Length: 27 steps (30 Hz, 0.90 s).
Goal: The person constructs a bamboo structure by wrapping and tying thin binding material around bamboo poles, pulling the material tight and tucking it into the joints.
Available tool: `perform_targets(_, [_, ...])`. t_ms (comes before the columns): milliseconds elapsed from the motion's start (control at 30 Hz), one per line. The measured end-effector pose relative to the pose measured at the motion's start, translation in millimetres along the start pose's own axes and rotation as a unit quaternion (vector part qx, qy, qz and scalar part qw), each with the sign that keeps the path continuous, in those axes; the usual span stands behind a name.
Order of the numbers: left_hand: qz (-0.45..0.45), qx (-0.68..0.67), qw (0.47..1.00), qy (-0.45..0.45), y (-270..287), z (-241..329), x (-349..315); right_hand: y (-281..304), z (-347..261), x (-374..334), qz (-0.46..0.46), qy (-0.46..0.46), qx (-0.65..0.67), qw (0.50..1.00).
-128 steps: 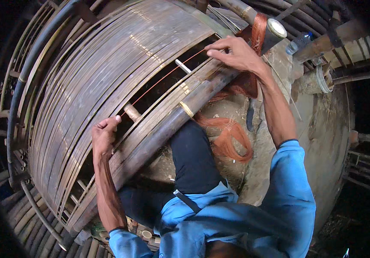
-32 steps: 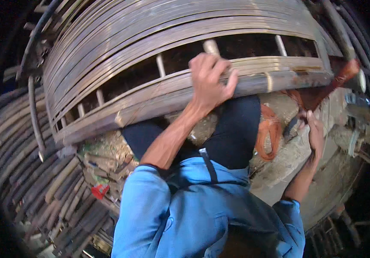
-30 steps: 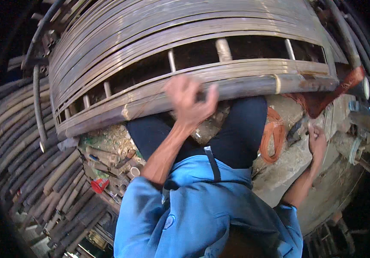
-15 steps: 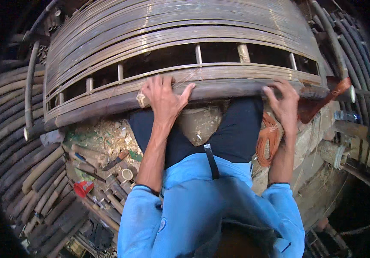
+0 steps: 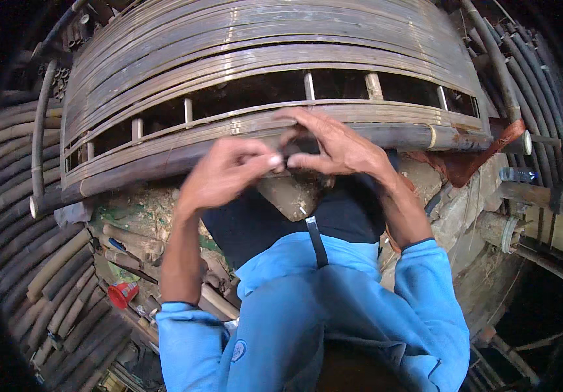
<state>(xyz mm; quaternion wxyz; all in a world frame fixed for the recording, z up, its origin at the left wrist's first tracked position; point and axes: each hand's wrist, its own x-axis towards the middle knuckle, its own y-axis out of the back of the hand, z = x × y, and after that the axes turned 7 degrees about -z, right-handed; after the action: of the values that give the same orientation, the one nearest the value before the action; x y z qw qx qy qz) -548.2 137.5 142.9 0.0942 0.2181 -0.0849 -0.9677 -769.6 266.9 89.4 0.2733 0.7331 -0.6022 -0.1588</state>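
Note:
Both hands have come together in front of the dark bamboo pole (image 5: 131, 170) at the near edge of a bamboo slat bench (image 5: 242, 62). My left hand (image 5: 219, 173) is pinched, thumb against its fingers; whatever lies between them, perhaps something thin, is too blurred to make out. Just to its right, my right hand (image 5: 343, 145) curves with thumb and index finger apart, and nothing plainly shows between them. The fingertips of the two hands nearly meet. Part of the pole is hidden behind them.
Bamboo poles are stacked on the left (image 5: 66, 261) and on the right (image 5: 530, 78). A reddish-brown strip (image 5: 455, 166) hangs by the pole's right end. A red cup (image 5: 123, 294) lies among cut bamboo pieces. A clear bottle (image 5: 518, 174) lies at the right.
Both hands have left their separate spots on the pole and moved inward to meet near its middle. The right forearm now covers most of the orange cord bundle.

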Motion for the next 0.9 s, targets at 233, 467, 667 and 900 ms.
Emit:
perform_targets(233, [0.309,0.009,0.949,0.061,146,-66,-88,73,-5,-19,0.091,-0.021,0.035,0.995])
perform_targets(467, [0.225,0.377,0.885,0.152,79,-54,90,68,92,0,0.039,-0.215,-0.148,0.964])
perform_targets(667, [0.124,0.238,0.958,0.098,12,-81,239,42,143,39,-0.020,-0.298,-0.150,0.943])
perform_targets(900, [0.018,0.242,0.969,0.044,24,-65,223,61,121,16,0.003,-0.283,-0.106,0.953])
